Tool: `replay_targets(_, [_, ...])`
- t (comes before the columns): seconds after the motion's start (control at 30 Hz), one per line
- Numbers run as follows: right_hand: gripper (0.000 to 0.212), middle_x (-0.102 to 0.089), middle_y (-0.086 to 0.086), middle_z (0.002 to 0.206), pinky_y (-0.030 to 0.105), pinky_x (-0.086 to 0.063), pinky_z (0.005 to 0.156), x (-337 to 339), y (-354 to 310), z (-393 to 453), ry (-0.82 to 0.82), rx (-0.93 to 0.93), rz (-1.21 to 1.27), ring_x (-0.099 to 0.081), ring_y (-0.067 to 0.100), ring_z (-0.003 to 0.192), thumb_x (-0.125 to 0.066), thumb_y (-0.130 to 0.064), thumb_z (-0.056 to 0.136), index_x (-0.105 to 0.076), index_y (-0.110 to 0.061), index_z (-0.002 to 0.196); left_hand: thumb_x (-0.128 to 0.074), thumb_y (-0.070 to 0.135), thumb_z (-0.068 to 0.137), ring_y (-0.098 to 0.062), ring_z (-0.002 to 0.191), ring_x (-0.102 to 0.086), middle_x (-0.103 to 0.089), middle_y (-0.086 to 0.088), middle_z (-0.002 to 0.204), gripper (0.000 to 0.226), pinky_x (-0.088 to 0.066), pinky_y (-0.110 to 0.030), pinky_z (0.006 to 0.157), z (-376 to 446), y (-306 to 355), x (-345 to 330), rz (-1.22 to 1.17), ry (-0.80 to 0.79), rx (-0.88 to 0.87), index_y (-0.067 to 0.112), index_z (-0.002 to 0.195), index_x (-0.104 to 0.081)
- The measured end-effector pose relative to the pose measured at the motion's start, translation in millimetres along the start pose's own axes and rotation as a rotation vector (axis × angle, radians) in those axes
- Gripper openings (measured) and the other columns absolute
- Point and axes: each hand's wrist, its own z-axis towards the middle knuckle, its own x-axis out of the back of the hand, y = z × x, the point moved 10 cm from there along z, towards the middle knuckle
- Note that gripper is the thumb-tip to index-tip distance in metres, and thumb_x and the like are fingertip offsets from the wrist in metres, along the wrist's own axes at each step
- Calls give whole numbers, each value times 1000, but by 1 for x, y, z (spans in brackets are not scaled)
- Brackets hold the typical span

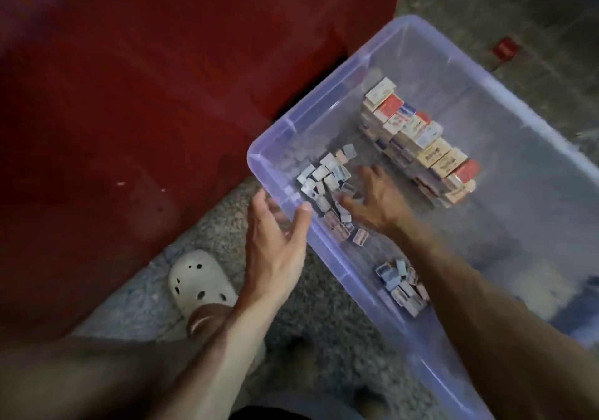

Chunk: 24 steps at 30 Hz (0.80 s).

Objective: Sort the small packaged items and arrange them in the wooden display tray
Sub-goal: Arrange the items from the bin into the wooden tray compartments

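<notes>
A clear plastic tub (pixel 479 95) with a purple-tinted rim stands on the floor. Inside it, several small grey-blue packets (pixel 327 179) lie in a loose heap near the left corner. A second small heap of packets (pixel 403 286) lies against the near wall. Stacked rows of small red, white and tan boxes (pixel 421 144) stand in the middle. My right hand (pixel 376 196) is inside the tub, fingers spread and touching the larger heap. My left hand (pixel 275 241) rests at the tub's near-left rim, thumb over the edge, fingers loosely spread. No wooden tray is visible.
A large red container (pixel 146 95) fills the left and back. The floor (pixel 324 338) is speckled grey stone. My foot in a white perforated clog (pixel 197 283) stands left of the tub. A small red object (pixel 505 48) lies on the floor at the far right.
</notes>
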Motion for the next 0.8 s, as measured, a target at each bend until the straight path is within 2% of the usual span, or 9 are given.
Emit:
replay_targets(0.1, [83,-37,18,150,47,-41,109,-11,3,50,9,76,-50,-42,36,134,-51,-63,81,-40,-14,148,-55,30,96,5,98,-57,-58,2,127,54,-38,2,69,-1,1,-10,-21,24,-13,14,143,-34])
replay_targets(0.17, [78,-38,18,150,41,-32,114,-23,2,71,17,112,-66,-35,36,140,-51,-61,79,-47,-17,143,-51,39,97,5,107,-55,-55,1,135,61,-37,2,77,-1,-1,-14,-23,35,-29,15,148,-28])
replay_targets(0.2, [73,-41,18,148,38,-28,114,-28,-1,75,24,127,-85,-35,36,139,-53,-57,80,-52,-16,140,-49,46,94,-2,116,-54,-54,-1,138,67,-39,-3,84,0,-2,-15,-18,38,-33,16,149,-26])
replay_targets(0.3, [63,-52,19,135,38,-29,107,-48,-10,70,53,192,-131,-43,42,126,-50,-52,84,-58,-14,134,-45,50,87,-17,126,-51,-52,-9,140,76,-41,-25,99,3,-7,-18,5,41,-33,13,149,-23])
replay_targets(0.47, [46,-63,18,113,35,-44,89,-74,-9,57,-16,126,77,-57,37,107,-52,-44,93,-59,-18,130,-43,46,88,-21,131,-48,-48,-11,144,76,-38,-27,101,3,-7,-20,32,32,-36,10,151,-20])
replay_targets(0.53, [38,-67,16,115,32,-44,85,-75,-8,58,-14,60,181,-62,34,106,-57,-39,97,-61,-19,128,-43,46,89,-22,129,-50,-49,-13,142,75,-39,-28,100,3,-7,-20,42,35,-41,9,150,-20])
replay_targets(0.63, [32,-70,6,112,28,-43,81,-79,-4,59,-27,-27,298,-64,27,103,-58,-42,96,-64,-24,121,-42,44,90,-20,120,-57,-54,-12,135,70,-45,-32,97,4,-7,-21,43,34,-46,8,147,-23])
replay_targets(0.73, [16,-68,-1,92,31,-46,75,-82,-3,60,-10,-50,372,-62,21,84,-62,-43,93,-64,-28,99,-42,43,91,-18,120,-57,-54,-11,135,68,-45,-30,98,4,-6,-21,42,28,-43,8,146,-25])
replay_targets(0.8, [17,-63,-8,75,33,-48,69,-85,-1,60,10,-83,472,-59,16,71,-65,-43,89,-60,-28,83,-43,44,90,-19,122,-56,-54,-12,136,70,-44,-29,98,5,-5,-21,40,25,-42,8,147,-24])
